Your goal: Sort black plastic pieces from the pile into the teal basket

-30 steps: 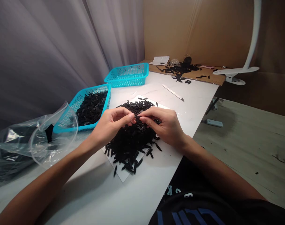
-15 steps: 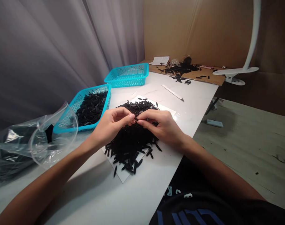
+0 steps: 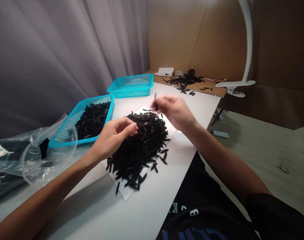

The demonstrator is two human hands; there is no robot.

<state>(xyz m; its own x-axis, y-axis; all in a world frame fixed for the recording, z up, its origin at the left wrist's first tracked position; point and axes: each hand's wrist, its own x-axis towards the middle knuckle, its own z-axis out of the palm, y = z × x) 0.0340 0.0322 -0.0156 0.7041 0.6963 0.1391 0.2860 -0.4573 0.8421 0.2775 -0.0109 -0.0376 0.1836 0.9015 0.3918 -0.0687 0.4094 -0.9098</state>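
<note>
Fingers (image 3: 159, 104) of right hand (image 3: 175, 111) pinched a black piece (image 3: 155, 98) above the pile (image 3: 142, 146); left hand (image 3: 113, 135) rested curled on it, grasp unclear

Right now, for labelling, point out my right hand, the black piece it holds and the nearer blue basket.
right hand (image 3: 175, 110), head view, back of hand.
black piece (image 3: 155, 96), head view, upper end above fingers.
nearer blue basket (image 3: 98, 98), head view, far rim.

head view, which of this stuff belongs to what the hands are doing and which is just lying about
In use: right hand pinching a piece; left hand on the pile; sheet under it; near basket holding more pieces, likely.
Lying about: far basket, bag, lamp, cardboard strewn with pieces, paper slip.
</note>
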